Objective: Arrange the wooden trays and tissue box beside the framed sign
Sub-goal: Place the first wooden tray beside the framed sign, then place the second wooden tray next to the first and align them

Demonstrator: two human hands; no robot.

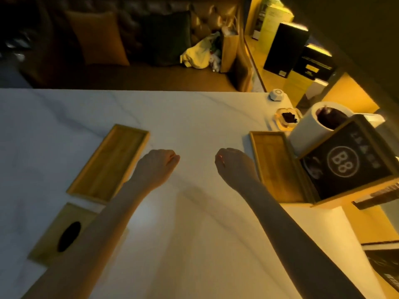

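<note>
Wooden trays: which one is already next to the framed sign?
The right-hand tray, lying against the framed sign. The other tray lies apart at the table's left, above the tissue box.

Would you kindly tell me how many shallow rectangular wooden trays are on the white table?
2: one wooden tray lies left of the left hand; the other tray lies against the black framed sign. None appear hidden.

There is one view only, from the person's head. It looks forward and steeply down at the white table [194,117], quite near, with a sofa [129,67] behind.
</note>
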